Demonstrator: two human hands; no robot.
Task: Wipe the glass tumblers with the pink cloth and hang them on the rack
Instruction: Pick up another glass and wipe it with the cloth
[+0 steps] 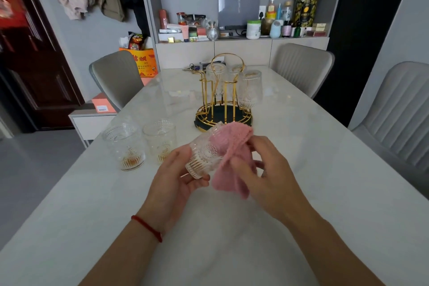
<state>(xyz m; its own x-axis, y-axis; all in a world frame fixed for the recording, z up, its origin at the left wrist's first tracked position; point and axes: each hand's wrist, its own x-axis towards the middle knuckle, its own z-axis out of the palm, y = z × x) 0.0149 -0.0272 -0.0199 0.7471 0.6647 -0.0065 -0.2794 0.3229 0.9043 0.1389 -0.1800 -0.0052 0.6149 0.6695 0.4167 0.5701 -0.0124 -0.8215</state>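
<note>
Left hand (pixel 176 169) grips a tumbler (pixel 204 158), right hand (pixel 262 165) pinches the pink cloth (pixel 229 146) into it: three hang on the rack (pixel 224 109), two others (pixel 141 144) wait unwiped

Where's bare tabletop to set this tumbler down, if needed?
Bare table lies right of the right hand, out to the edge by the grey chair, and near you under the forearms. It is crowded to the left, where two tumblers stand, and ahead at the gold rack.
</note>
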